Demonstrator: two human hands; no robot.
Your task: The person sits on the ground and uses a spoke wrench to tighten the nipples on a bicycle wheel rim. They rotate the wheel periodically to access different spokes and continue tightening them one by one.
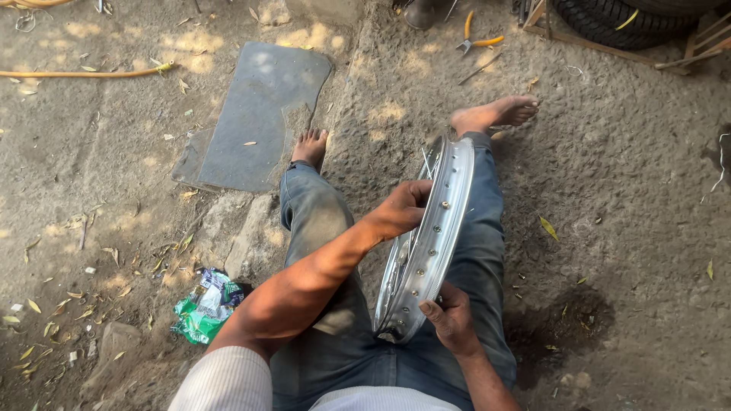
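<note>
Outdoor dirt ground (624, 198), packed earth, dappled sun, dry leaves scattered mostly on the left. No floor covering except a flat dark grey slab (255, 114) lying upper left of centre, one corner ragged. A black tyre (624, 19) sits at the top right edge in a rough wooden frame (544, 27). A yellow hose (84, 74) runs along the upper left.

The person sits on the ground, legs in blue jeans (327, 228) stretched out, feet bare. A chrome wheel rim (430, 243) stands on edge across the right thigh, between the knees and the lap. Its long axis runs from near the lap up and slightly right toward the right foot; the outer band with its row of spoke holes faces the camera and right. Thin spokes show on the inner side near the top.

Left hand (402, 209) is closed over the rim's upper-middle edge, fingers curled to the inner side. Right hand (451, 320) clasps the lower end of the rim, thumb pressed on the outer band.

Crumpled green and white wrapper (207, 304) lies on the dirt just left of the left thigh; print too small to tell. Yellow-handled pliers (476, 42) lie at top centre, with a thin metal rod (480, 70) just below them.
</note>
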